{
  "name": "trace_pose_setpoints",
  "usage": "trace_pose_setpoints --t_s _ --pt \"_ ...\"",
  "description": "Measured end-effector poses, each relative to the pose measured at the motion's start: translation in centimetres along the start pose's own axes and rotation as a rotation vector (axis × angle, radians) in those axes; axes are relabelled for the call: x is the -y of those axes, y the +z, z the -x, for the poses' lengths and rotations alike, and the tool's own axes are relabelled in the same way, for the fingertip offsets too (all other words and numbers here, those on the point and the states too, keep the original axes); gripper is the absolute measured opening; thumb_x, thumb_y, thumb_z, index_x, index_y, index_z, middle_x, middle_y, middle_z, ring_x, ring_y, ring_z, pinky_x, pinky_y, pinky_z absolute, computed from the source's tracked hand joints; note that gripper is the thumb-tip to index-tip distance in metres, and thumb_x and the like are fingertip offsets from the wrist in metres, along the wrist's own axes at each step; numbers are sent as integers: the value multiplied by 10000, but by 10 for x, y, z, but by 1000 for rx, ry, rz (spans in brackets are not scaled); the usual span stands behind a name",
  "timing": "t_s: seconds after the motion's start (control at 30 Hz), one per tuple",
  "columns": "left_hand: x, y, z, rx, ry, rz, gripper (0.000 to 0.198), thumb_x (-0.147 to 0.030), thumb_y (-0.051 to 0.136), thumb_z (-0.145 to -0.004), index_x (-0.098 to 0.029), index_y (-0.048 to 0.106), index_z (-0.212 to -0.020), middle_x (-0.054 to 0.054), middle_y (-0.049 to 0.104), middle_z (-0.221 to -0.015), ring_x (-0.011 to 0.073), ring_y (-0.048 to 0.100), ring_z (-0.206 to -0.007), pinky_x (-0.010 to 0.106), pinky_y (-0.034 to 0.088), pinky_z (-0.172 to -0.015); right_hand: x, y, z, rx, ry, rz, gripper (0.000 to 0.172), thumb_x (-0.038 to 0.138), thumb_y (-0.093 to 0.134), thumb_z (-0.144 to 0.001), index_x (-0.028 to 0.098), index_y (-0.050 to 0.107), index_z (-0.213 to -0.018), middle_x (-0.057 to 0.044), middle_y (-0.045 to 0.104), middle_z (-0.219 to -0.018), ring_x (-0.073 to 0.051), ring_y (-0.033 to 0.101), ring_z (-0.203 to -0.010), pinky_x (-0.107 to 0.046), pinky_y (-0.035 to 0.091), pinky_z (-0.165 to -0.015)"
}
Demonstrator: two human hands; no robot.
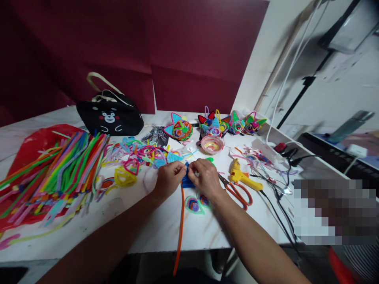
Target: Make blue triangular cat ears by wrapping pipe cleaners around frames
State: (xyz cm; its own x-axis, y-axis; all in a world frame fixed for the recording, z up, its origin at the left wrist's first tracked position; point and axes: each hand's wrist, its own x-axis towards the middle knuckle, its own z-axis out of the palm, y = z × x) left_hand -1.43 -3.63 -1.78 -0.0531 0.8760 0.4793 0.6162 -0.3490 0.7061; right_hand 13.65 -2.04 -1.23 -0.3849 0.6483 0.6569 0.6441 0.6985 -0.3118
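Both hands meet over the middle of the table, fingers pinched on a blue pipe cleaner piece point(187, 182). My left hand point(169, 177) grips its left side, and my right hand point(205, 177) has its upper right; the fingertips partly cover it. From beneath that piece an orange pipe cleaner point(180, 228) hangs down past the table's front edge. Just below my right hand lie two teardrop-shaped pipe cleaner pieces, one point(193, 205) in full view and the other point(203, 199) partly behind the wrist. Orange-handled scissors point(239, 194) and a yellow glue gun point(245, 178) rest to the right.
Loose pipe cleaners point(71, 165) lie on a red bag point(35, 142) at left, beside a black handbag point(109, 116). Finished cat-like ornaments point(179, 128) and a pink bowl point(212, 146) stand at the back. Cables point(278, 197) cross the right side; a pixelated patch covers the lower right.
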Motion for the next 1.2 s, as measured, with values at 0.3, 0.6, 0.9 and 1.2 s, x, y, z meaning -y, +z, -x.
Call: trace_pose_setpoints --t_s 0.3,0.6,0.9,1.2 --pt "-2 1 0 3 -4 14 148 -272 552 -765 -168 618 -683 -4 647 -606 113 585 -554 194 423 -529 2 0 -2 15 20 -34 98 195 480 -836 168 551 -773 -44 568 -720 -167 516 -692 -279 391 -680" --pt "-5 -1 1 20 -54 72 135 -277 557 -744 -164 613 -695 -5 646 -620 119 581 -566 200 430 -540 -3 -2 -2 0 64 -314 47 157 490 -757 182 524 -734 -2 525 -686 -127 488 -643 -234 387 -606" --pt "-3 -7 -8 -9 -197 184 139 -284 572 -725 -167 599 -654 -43 536 -476 102 504 -456 195 391 -474 -5 -6 -5 -69 256 -501 56 166 500 -727 173 553 -712 19 532 -638 -105 472 -569 -220 387 -553" --pt "-2 -3 -4 -33 -137 172 162 -315 576 -738 -165 607 -687 -24 580 -548 109 539 -508 191 400 -481 -7 -4 -4 -125 88 -225 135 188 497 -801 185 623 -851 -33 581 -756 -165 540 -746 -294 413 -725"
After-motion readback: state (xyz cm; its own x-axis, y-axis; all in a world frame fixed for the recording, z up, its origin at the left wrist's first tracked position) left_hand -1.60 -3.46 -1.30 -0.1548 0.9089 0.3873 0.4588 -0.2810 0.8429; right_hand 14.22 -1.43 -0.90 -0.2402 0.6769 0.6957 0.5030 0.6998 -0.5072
